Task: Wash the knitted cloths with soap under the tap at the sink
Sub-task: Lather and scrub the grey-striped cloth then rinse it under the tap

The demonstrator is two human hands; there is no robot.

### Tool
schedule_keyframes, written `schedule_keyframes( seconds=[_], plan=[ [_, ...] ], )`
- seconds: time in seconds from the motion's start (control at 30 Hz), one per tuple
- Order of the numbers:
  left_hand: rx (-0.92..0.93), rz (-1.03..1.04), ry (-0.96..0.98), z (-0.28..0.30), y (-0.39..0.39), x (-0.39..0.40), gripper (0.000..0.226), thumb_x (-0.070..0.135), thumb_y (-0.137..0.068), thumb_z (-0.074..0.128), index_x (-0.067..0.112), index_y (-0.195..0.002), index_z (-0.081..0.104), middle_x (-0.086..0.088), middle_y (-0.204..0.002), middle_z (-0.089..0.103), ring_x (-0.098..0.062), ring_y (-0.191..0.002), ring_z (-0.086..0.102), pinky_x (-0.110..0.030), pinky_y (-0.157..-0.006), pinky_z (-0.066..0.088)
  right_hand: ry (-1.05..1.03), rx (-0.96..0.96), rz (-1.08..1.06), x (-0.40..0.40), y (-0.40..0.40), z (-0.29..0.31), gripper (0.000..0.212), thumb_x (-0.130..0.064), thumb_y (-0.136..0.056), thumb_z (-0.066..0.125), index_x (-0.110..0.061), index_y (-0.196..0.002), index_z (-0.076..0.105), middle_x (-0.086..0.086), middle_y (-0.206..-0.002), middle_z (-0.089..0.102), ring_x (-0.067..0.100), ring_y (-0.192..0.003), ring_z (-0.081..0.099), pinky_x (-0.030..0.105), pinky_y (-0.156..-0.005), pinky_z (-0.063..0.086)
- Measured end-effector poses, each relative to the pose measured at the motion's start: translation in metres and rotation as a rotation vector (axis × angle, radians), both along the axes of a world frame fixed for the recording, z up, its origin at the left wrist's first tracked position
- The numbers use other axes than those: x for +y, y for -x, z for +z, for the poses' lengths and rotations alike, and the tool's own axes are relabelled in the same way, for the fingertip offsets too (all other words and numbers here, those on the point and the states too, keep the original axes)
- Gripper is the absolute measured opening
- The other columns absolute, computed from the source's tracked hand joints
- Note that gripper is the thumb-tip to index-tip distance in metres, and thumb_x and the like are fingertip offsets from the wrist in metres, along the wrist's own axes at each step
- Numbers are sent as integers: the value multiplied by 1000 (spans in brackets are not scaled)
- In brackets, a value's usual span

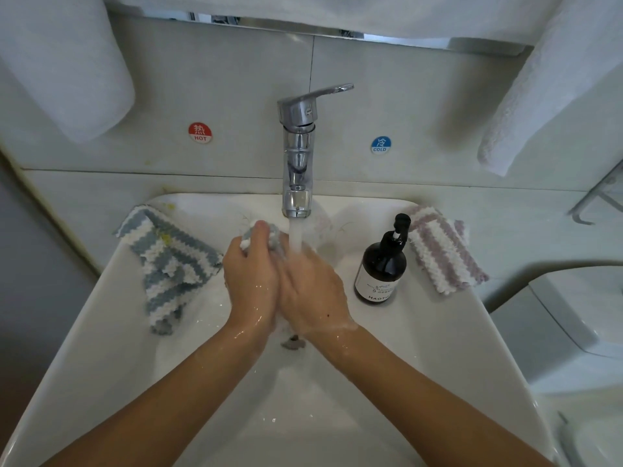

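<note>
Water runs from the chrome tap (297, 156) into the white sink (101, 332). Under the stream, my left hand (251, 278) and my right hand (312, 288) are pressed together around a wet blue-grey and white knitted cloth (274, 235). Only its top edge pokes out above my left fingers, and a bit hangs below my palms. The stream lands on my right fingers. Both hands and wrists are wet and soapy. A second blue-and-white striped cloth (168, 264) lies draped over the sink's left rim. A pink-and-white striped cloth (441, 251) lies on the right rim.
A dark soap pump bottle (382, 264) stands on the sink's right rim beside the pink cloth. Red HOT (200, 132) and blue COLD (381, 145) stickers sit on the wall. White towels (64, 62) hang at the upper left and upper right. The drain (293, 343) is below my hands.
</note>
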State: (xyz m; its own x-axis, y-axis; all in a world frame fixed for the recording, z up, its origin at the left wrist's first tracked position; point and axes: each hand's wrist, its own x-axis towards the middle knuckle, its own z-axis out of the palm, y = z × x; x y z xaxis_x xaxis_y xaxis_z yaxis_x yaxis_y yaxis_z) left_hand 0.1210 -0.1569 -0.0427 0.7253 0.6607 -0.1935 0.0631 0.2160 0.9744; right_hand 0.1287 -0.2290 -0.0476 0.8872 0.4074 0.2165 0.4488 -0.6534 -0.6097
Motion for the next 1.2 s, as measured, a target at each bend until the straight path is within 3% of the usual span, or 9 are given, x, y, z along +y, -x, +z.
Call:
schedule_keyframes(
  seconds=[0.07, 0.13, 0.3, 0.43, 0.6, 0.77, 0.97, 1.1, 1.2],
  plan=[
    [-1, 15, -6, 0, 1, 0, 25, 34, -91, 52, 15, -80, 62, -1, -72, 64, -20, -71, 62, -37, -65, 49, -96, 86, -19, 1, 1, -5, 47, -62, -95, 26, -28, -108, 55, -4, -88, 60, 18, -77, 62, 40, -72, 54],
    [-1, 21, -25, -1, 1, 1, 18, 22, -90, 49, 12, -85, 63, -3, -77, 66, -22, -74, 62, -38, -67, 50, -115, 187, -57, 1, 2, -7, 55, -67, -94, 18, -30, -110, 56, -6, -91, 61, 18, -83, 62, 39, -78, 51],
    [-15, -95, -90, 0, 5, -5, 13, 8, -88, 56, 21, -89, 59, -1, -85, 68, -17, -78, 66, -34, -69, 55, -225, 242, -59, -6, 1, 0, 41, -58, -98, 25, -39, -123, 51, -3, -107, 62, 18, -101, 60, 39, -89, 47],
    [-70, -199, -127, 4, 8, -13, 23, 0, -87, 56, 18, -101, 60, -1, -85, 69, -10, -75, 68, -29, -67, 57, -344, 239, -137, -12, -5, 0, 29, -46, -100, 34, -37, -121, 51, -4, -101, 64, 15, -95, 61, 39, -84, 50],
    [-90, -263, -228, 0, 7, -16, 17, 20, -95, 53, 28, -109, 58, 6, -88, 68, -12, -82, 68, -45, -76, 60, -591, 194, -258, -13, -12, 2, 17, -28, -101, 42, -31, -112, 54, -2, -93, 67, 14, -87, 65, 36, -72, 54],
    [3, -231, -359, -3, 4, -12, 15, 41, -95, 53, 35, -108, 56, 13, -89, 66, -10, -83, 66, -46, -78, 58, -744, 314, -206, -17, -12, 0, 32, -17, -96, 51, -36, -122, 44, 1, -108, 62, 16, -95, 64, 32, -76, 57],
    [-18, -210, -357, -1, 11, -15, 29, 56, -93, 45, 31, -95, 59, 9, -83, 67, -10, -80, 66, -42, -76, 57, -641, 332, -188, -12, -5, 3, 15, -36, -100, 43, -29, -111, 50, -3, -91, 67, 7, -82, 65, 26, -71, 55],
    [-17, -146, -319, -2, 9, -15, 37, 47, -94, 52, 21, -69, 55, 8, -65, 59, -8, -61, 58, -30, -59, 46, -510, 355, -227, -4, -7, 0, 35, -44, -101, 35, -19, -89, 56, -7, -72, 61, -7, -60, 57, 9, -48, 38],
    [-6, -112, -217, -3, 5, -12, 38, 39, -96, 52, 13, -71, 61, 0, -66, 62, -9, -62, 59, -30, -61, 49, -344, 304, -206, -1, -2, -1, 35, -38, -102, 30, -22, -94, 60, -9, -83, 63, -2, -71, 56, 8, -62, 39]
  ],
)
